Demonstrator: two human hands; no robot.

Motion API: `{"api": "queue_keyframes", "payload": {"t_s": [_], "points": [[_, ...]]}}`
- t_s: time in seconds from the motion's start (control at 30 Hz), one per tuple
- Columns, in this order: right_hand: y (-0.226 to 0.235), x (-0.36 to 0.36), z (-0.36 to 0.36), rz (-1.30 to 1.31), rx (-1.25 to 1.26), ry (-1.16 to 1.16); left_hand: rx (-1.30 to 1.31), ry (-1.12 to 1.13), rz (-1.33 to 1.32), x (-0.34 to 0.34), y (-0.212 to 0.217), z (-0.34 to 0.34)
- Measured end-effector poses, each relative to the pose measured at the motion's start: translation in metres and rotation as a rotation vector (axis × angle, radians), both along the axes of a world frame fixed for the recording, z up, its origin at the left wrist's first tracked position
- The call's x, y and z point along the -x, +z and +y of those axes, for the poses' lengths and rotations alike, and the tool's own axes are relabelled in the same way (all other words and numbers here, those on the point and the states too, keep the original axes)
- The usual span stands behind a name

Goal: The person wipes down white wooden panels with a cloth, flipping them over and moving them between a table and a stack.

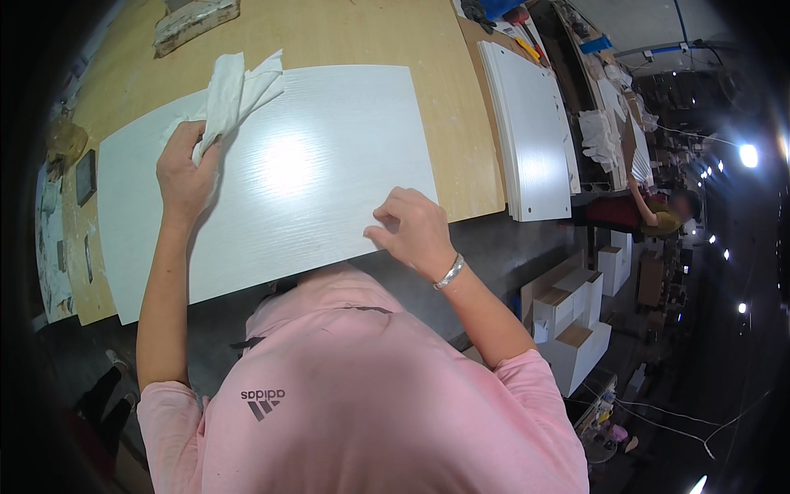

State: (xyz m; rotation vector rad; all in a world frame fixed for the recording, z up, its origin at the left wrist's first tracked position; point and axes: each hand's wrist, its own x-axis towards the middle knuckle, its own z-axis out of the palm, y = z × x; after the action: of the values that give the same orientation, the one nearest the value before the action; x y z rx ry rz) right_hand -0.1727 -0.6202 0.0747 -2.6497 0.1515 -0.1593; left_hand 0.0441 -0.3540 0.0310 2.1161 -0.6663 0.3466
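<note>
Head view is showing a large white panel (313,173) lying flat on a wooden workbench (370,33), its near edge overhanging toward the person's pink shirt. The left hand (185,173) is clenching a crumpled white cloth (234,86), whose loose folds are spilling beyond the fingertips onto the panel's far left corner. The right hand (415,230) is pressing on the near right edge of the panel, fingers curled and thumb tucked over the edge; it is bracing rather than gripping anything loose, and a silver bracelet is sitting at its wrist.

Judging from this, wiping the glossy face is the step in hand. Doing it well probably means keeping the cloth bunched flat under the palm instead of trailing, working in overlapping strokes along the grain, and keeping the right hand's weight on the edge so the overhanging board is not tipping or sliding. The bright glare beyond the right fingertips is useful for spotting streaks.

Farther right of the right hand, a stack of white panels (535,132) is resting across the bench's end, and small white cabinet boxes (576,321) are standing on the floor below.
</note>
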Motion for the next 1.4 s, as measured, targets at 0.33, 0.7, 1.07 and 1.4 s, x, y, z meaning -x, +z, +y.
{"api": "queue_keyframes", "payload": {"t_s": [0.33, 0.7, 1.07, 1.4], "points": [[0.002, -0.001, 0.001, 0.014, 0.055, 0.029, 0.006, 0.004, -0.016, 0.001, 0.002, 0.0], [-0.003, 0.001, 0.0, -0.055, 0.038, 0.027, 0.005, 0.041, -0.02, 0.005, 0.007, -0.005], [0.001, 0.0, 0.0, -0.027, 0.04, 0.031, -0.017, 0.028, -0.028, 0.002, 0.002, -0.003], [0.004, -0.001, 0.002, 0.004, 0.044, 0.023, -0.012, 0.019, -0.025, 0.002, 0.002, -0.003]]}}
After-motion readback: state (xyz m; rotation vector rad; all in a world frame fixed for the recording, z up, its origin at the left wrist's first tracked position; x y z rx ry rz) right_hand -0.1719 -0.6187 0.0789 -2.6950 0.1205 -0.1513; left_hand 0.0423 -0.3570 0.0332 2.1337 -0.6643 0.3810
